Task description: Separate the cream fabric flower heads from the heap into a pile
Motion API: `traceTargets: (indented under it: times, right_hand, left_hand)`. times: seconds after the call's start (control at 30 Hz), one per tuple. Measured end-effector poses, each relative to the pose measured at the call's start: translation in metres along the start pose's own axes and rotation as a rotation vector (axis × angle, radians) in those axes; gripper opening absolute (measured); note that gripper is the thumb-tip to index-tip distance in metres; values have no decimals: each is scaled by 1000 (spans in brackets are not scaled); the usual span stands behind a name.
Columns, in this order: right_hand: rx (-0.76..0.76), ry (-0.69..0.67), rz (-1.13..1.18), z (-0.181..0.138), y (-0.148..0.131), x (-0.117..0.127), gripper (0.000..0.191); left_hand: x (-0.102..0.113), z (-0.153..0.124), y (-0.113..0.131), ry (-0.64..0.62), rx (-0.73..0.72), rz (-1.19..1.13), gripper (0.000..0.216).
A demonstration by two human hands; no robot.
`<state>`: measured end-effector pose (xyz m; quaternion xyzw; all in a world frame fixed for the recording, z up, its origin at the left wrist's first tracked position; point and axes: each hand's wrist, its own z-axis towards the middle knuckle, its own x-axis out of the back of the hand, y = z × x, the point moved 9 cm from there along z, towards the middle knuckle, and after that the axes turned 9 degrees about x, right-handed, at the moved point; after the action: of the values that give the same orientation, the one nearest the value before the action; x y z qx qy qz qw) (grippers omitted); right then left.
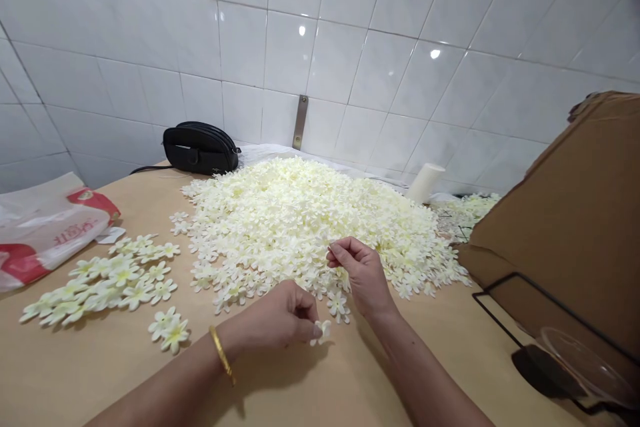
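Note:
My left hand (pixel 285 313), with a gold bangle on the wrist, pinches a small white artificial flower (pixel 323 332) just above the table. My right hand (pixel 363 273) is closed in a pinch at the front of a big heap of white-yellow flowers (pixel 300 213); whatever lies between its fingertips is too small to make out. A loose flower (pixel 339 307) rests between the two hands at the heap's front edge. Off to the left lies a smaller group of flowers (pixel 123 273), and a couple of single ones (pixel 174 335) sit nearer to me.
Brown paper covers the table (pixel 200 387). At the back are a black bag (pixel 200 148) and a white roll (pixel 425 183) against the tiled wall. On the left lies a red-and-white plastic bag (pixel 55 230). A cardboard box (pixel 565 213) and a black wire frame (pixel 520 280) stand right.

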<state>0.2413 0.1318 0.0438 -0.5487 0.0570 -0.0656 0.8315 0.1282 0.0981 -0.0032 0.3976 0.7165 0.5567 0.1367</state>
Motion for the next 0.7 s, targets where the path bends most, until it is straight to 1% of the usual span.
traceTargets:
  times: [0.07, 0.17, 0.23, 0.3, 0.37, 0.43, 0.47, 0.53, 0.6, 0.63, 0.7]
  right_hand:
    - [208, 13, -269, -3, -15, 4, 16]
    - [583, -10, -641, -17, -44, -6, 12]
    - [784, -45, -787, -27, -55, -16, 12]
    - [895, -65, -874, -34, -59, -22, 14]
    - [951, -92, -929, -38, -60, -26, 18]
    - [996, -138, -966, -42, -60, -33, 22]
    - [1015, -171, -976, -44, -59, -37, 23]
    - [1025, -244, -961, -48, -57, -45, 23]
    - [949, -274, -869, -46, -55, -47, 23]
    - [872, -260, -792, -42, -53, -44, 22]
    - [671, -195, -618, -30, -47, -33, 20]
  left_hand:
    - [3, 0, -5, 13, 25, 55, 7]
    - [4, 1, -9, 28, 50, 70, 7]
    - [8, 2, -6, 67, 42, 17, 8]
    - [16, 2, 1, 144, 9, -95, 16]
    - [28, 1, 5, 220, -20, -276, 28]
    - [36, 1, 4, 247, -26, -463, 37]
    - [38, 2, 4, 244, -32, -524, 38]
    - [41, 2, 4, 238, -62, -561, 33]
    - [45, 0, 6, 263, -114, -538, 29]
    - [47, -1, 8, 278, -137, -522, 27]
    - [48, -3, 9, 297, -152, -482, 24]
